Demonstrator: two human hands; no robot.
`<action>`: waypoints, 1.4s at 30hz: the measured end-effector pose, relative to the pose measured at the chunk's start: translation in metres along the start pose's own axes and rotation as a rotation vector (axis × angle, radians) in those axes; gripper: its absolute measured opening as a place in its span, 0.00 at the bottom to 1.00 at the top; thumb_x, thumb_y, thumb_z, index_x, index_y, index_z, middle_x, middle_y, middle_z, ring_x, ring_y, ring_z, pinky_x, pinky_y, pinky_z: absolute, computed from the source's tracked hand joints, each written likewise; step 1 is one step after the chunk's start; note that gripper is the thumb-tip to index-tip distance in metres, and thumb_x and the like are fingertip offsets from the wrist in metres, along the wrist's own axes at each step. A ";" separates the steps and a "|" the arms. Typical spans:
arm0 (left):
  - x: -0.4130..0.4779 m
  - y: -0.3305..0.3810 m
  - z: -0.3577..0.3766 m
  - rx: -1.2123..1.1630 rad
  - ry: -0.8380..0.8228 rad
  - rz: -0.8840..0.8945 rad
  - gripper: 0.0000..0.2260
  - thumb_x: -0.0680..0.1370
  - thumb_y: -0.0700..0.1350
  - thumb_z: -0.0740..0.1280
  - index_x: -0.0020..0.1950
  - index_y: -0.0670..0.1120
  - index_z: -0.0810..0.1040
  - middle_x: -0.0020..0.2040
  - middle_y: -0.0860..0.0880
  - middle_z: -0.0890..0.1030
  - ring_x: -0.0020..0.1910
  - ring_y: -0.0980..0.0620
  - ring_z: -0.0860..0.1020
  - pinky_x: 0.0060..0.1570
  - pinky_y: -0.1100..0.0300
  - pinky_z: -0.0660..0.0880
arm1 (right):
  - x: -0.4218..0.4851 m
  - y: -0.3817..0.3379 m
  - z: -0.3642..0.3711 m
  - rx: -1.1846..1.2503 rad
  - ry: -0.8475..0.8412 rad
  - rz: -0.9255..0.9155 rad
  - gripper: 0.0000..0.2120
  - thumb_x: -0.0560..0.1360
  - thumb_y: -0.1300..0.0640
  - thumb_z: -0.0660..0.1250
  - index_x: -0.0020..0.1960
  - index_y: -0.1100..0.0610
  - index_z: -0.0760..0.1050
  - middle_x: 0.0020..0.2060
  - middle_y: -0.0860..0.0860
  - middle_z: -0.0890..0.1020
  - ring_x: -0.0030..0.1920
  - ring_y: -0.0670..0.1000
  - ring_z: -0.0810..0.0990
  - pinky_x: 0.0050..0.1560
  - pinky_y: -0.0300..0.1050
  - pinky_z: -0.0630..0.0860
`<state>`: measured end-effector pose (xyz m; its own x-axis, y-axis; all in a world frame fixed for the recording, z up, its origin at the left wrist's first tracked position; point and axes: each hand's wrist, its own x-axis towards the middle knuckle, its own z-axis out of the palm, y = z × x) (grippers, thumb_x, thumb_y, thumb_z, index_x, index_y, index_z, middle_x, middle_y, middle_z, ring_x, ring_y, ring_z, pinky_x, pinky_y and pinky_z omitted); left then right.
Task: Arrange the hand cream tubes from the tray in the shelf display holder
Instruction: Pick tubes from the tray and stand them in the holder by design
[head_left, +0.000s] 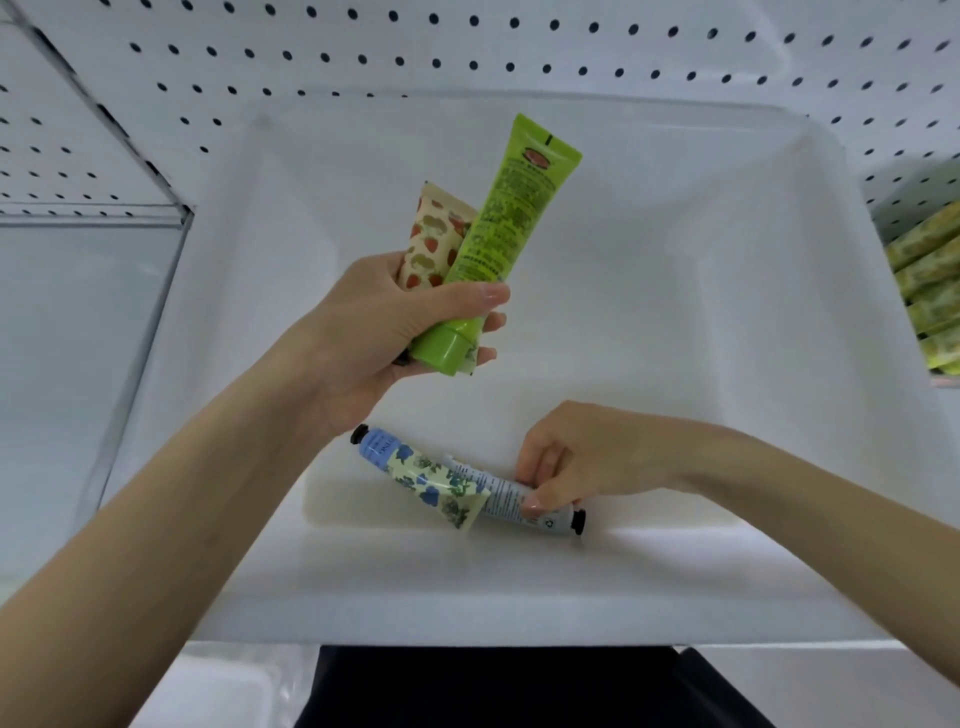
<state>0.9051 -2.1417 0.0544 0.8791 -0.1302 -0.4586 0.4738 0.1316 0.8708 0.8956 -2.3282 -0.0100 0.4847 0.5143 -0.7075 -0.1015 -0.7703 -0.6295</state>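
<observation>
— Head view, left hand (395, 317)?
— Curled round green tube (511, 218) and strawberry tube (428, 239), raised above white tray (701, 270).
— Right hand (566, 462)?
— Pinching pale tube (506, 496) on tray floor, crossed by floral tube (421, 475).

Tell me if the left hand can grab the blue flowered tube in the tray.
Probably not: the left hand grips the green tube and strawberry tube, though the flowered tube lies uncovered.

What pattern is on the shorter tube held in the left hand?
The shorter tube shows red strawberries on cream; head view.
</observation>
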 end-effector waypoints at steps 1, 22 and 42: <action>0.000 0.000 0.000 0.004 0.002 0.000 0.20 0.62 0.44 0.74 0.53 0.42 0.79 0.50 0.45 0.85 0.48 0.50 0.84 0.40 0.58 0.81 | 0.000 0.000 0.000 -0.030 -0.002 0.002 0.09 0.69 0.56 0.74 0.47 0.59 0.80 0.38 0.52 0.83 0.38 0.49 0.78 0.41 0.40 0.75; 0.001 0.011 0.006 -0.153 -0.027 0.040 0.22 0.65 0.44 0.70 0.57 0.38 0.78 0.51 0.43 0.85 0.50 0.48 0.84 0.42 0.59 0.81 | -0.048 -0.010 -0.074 0.355 0.237 -0.137 0.11 0.74 0.64 0.69 0.55 0.61 0.75 0.45 0.58 0.84 0.45 0.59 0.84 0.47 0.50 0.82; -0.024 0.021 -0.004 -0.100 0.000 0.128 0.20 0.66 0.44 0.73 0.56 0.39 0.78 0.48 0.43 0.85 0.45 0.50 0.84 0.41 0.61 0.81 | -0.070 -0.033 -0.057 0.379 0.569 -0.156 0.13 0.75 0.44 0.65 0.42 0.54 0.73 0.36 0.51 0.72 0.30 0.45 0.71 0.30 0.33 0.70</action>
<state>0.8939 -2.1320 0.0826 0.9325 -0.1061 -0.3453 0.3611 0.2447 0.8999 0.9143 -2.3602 0.0784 0.8872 0.2511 -0.3871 -0.2399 -0.4656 -0.8519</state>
